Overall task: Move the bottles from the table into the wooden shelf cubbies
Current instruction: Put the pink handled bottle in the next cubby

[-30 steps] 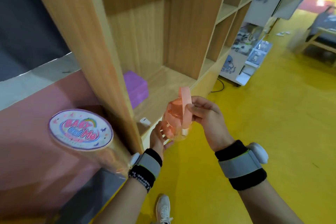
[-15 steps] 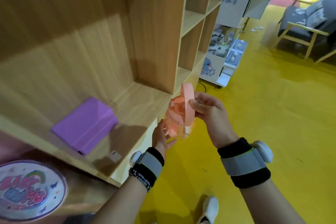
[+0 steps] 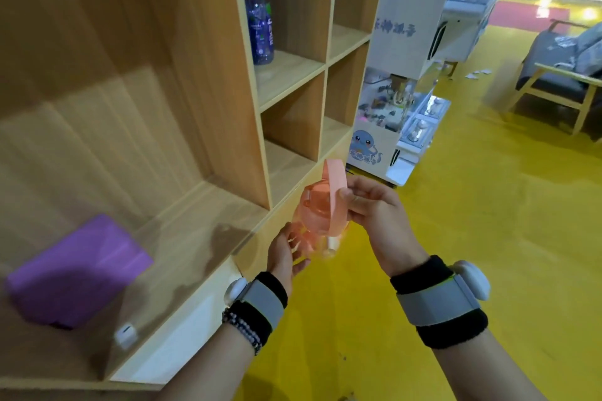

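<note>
A small translucent pink plastic bottle with a flat pink carry strap (image 3: 317,215) is held in the air just in front of the light wooden cubby shelf (image 3: 250,81), off the front edge of its lower boards, not yet inside any compartment. The right hand (image 3: 374,208) pinches the strap and lid from the side, fingers closed on it, while the left hand (image 3: 285,251) cups the bottle's base from below, palm up and fingers loosely curled around it. One clear plastic water bottle with a blue cap (image 3: 259,16) already stands upright near the front edge of an upper cubby; a flat purple block (image 3: 78,267) lies in the large lower-left cubby. To place this one well, I judge it best to keep the base supported, choose an empty cubby, carry the bottle clear over the front edge, set it upright well back from that edge, and release the strap only once it stands steady.
</note>
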